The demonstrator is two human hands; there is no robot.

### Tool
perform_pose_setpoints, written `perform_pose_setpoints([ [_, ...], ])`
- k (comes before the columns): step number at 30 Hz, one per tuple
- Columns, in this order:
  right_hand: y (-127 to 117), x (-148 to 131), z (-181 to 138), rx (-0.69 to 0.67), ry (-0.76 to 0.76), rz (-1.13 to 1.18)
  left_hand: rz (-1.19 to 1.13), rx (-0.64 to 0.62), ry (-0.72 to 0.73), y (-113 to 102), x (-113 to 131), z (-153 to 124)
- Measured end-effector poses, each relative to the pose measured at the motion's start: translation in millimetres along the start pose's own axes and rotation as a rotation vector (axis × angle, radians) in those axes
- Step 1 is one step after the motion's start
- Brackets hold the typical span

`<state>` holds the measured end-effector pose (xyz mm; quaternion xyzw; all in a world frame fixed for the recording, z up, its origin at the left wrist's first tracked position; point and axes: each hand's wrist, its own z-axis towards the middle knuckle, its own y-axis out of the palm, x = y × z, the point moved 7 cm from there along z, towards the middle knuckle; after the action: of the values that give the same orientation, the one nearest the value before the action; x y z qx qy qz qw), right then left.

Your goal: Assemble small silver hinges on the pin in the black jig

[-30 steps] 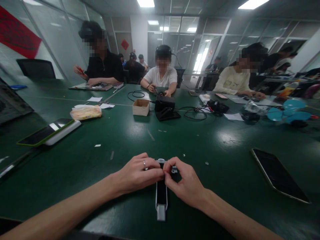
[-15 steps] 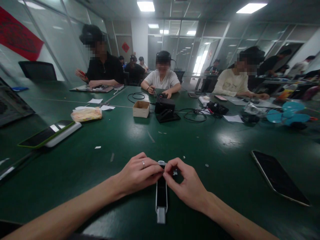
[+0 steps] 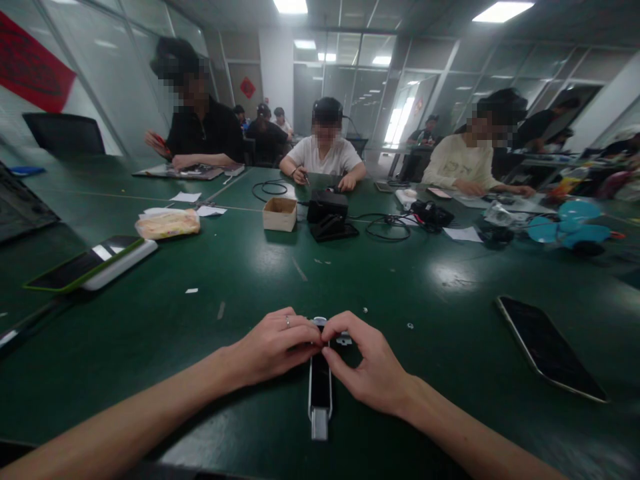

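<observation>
Fingertips point(image 3: 317, 335) in the head view are nearly meeting: the left hand point(image 3: 280, 343) and right hand point(image 3: 373, 363) are holding their fingers curled over a slim black-and-silver device point(image 3: 320, 387), which is lying on the green table point(image 3: 240, 427), its silver end point(image 3: 319, 425) facing the near side. Whether they are pinching anything, I cannot tell. A phone point(image 3: 553, 350) is resting well apart, farther right.

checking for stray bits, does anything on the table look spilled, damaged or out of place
A white scrap lies left of the left hand, and two tiny pale bits lie near the right hand; they look stray, away from the slim device. No spill or clear damage shows.
</observation>
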<state>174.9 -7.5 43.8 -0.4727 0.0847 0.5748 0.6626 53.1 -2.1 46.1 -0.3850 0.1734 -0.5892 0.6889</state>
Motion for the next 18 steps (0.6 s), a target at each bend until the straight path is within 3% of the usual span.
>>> perform_pose_setpoints([
  [7,0.8,4.9,1.3,-0.005,-0.01,0.015,-0.019,-0.008,-0.021,1.4,-3.6,-1.8],
  [10,-5.7,2.3,2.5,-0.013,-0.095,-0.047,0.016,-0.01,-0.037,-2.4,-4.7,-0.9],
  [13,-8.1,-2.1,1.5,-0.128,-0.198,-0.155,0.072,-0.029,-0.062,-7.0,-5.5,0.5],
  [18,-0.4,3.7,-3.6,-0.348,-0.199,-0.328,0.119,-0.062,-0.049,-9.0,-5.1,0.2],
])
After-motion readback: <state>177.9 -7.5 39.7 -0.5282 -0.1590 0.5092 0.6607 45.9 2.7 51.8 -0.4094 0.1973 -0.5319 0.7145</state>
